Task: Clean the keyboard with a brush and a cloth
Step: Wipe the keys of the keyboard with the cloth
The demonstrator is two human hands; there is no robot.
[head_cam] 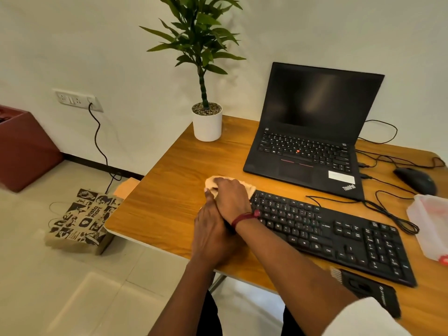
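office desk | laptop (pixel 312 132) | mouse (pixel 415 180) | potted plant (pixel 206 110) | wall socket (pixel 77 100)

Keyboard (pixel 339 236): black, full-size, wired, flat on desk (pixel 164 202), angled. Cloth (pixel 211 183): beige, bunched at its far left corner under my right hand (pixel 230 194). Brush (pixel 366 291): black, flat, just beside keyboard's near right corner.

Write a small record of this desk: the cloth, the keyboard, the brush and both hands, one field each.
cloth: bunched under the right hand, at the keyboard's far left corner
keyboard: black, flat on the desk, before the laptop
brush: black, on the desk by the keyboard's near right corner, untouched
right hand: grips the cloth
left hand: at the keyboard's left end, fingers hidden
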